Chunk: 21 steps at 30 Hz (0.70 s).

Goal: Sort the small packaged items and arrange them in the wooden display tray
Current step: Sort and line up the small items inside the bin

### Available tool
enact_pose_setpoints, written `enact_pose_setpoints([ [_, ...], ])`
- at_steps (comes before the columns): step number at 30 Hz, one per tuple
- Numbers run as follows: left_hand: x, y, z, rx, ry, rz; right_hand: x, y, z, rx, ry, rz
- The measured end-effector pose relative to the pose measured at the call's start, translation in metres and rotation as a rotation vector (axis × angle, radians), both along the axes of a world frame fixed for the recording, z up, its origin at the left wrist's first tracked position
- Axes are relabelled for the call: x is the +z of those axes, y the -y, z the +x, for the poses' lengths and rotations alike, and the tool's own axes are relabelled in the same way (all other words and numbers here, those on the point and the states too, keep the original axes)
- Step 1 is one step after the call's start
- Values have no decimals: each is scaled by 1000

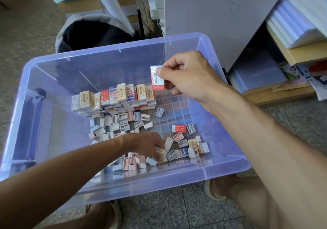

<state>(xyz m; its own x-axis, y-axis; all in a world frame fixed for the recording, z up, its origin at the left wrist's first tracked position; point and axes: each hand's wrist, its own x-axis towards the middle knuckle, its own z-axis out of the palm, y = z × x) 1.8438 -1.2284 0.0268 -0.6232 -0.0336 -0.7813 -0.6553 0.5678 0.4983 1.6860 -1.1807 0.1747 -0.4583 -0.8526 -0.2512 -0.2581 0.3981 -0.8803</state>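
A clear purple plastic bin (53, 66) sits on the floor and holds many small packaged items. Upright boxed erasers (115, 98) stand in rows at the far side. Loose small pink, white and grey sharpeners (120, 124) lie scattered on the bottom. My right hand (185, 73) is raised over the bin, its thumb and fingers pinched on a red-and-white 2B eraser pack (156, 80). Down among the loose pieces, my left hand (146, 144) closes its fingers on a small white packet (161, 151). No wooden tray is in view.
A black-lined waste bin (92, 34) stands behind the plastic bin. A shelf unit (300, 55) with stacked paper and folders is at the right. Cardboard boxes (95, 0) sit at the back. My feet in sandals (212, 188) rest on the speckled floor.
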Motion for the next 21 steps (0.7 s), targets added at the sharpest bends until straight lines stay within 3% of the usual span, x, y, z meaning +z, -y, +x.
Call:
enact_pose_setpoints([
  [5, 8, 1, 3, -26, 80, 57, -1, 3, 4, 2, 6, -10],
  [9, 9, 3, 8, 1, 9, 70, -2, 6, 6, 1, 5, -11],
  [16, 49, 27, 12, 410, -122, 137, -3, 13, 11, 12, 45, -18],
  [21, 81, 38, 44, 829, -142, 206, -11, 27, 23, 42, 173, 2],
])
